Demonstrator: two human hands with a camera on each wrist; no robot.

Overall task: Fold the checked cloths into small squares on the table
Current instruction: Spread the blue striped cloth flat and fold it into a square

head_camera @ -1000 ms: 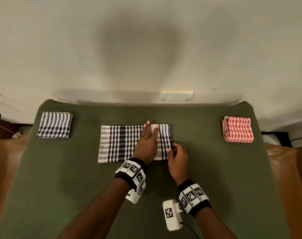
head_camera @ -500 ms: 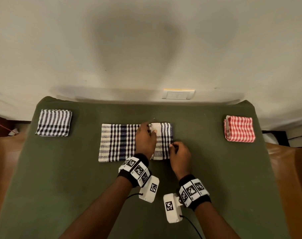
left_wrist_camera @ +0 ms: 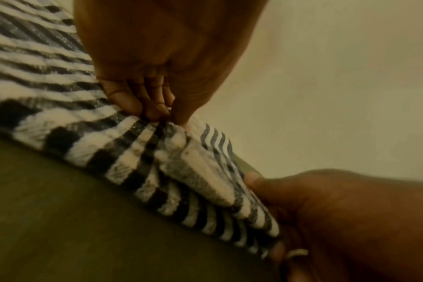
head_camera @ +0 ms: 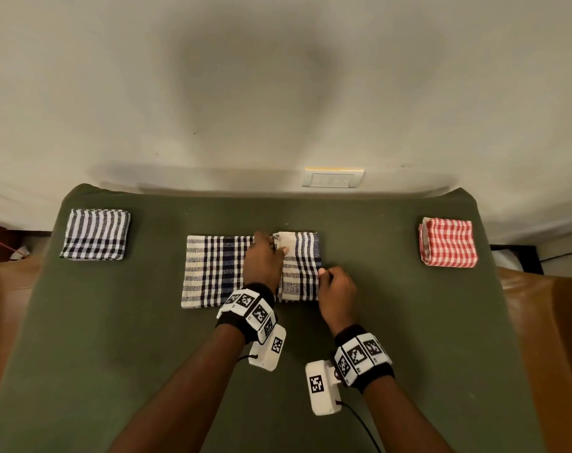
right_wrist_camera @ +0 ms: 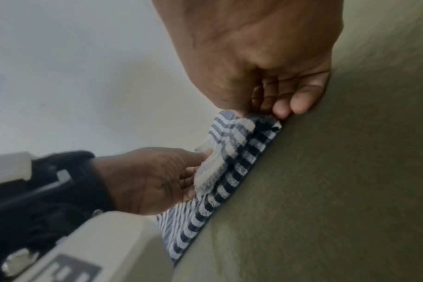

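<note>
A blue and white checked cloth [head_camera: 219,269] lies folded to a long strip in the middle of the green table [head_camera: 114,354]. My left hand [head_camera: 265,256] pinches the top layer of the cloth [left_wrist_camera: 138,141] near its far edge, fingers and thumb curled on a white fold. My right hand [head_camera: 334,284] pinches the right edge of the cloth [right_wrist_camera: 239,145], thumb on top. In the left wrist view my left hand [left_wrist_camera: 162,106] grips the cloth, and my right hand [left_wrist_camera: 326,209] holds its end. The right wrist view shows my right hand [right_wrist_camera: 261,106] and my left hand [right_wrist_camera: 162,177] on the cloth.
A folded blue-striped cloth [head_camera: 95,234] sits at the table's far left corner. At the far right lies a folded red checked cloth [head_camera: 448,242]. A wall with a switch plate [head_camera: 333,178] stands behind the table. Brown floor shows on both sides.
My left hand went from lying flat on the cloth to curling and pinching its top layer. My right hand slid slightly right and closed on the cloth's right edge.
</note>
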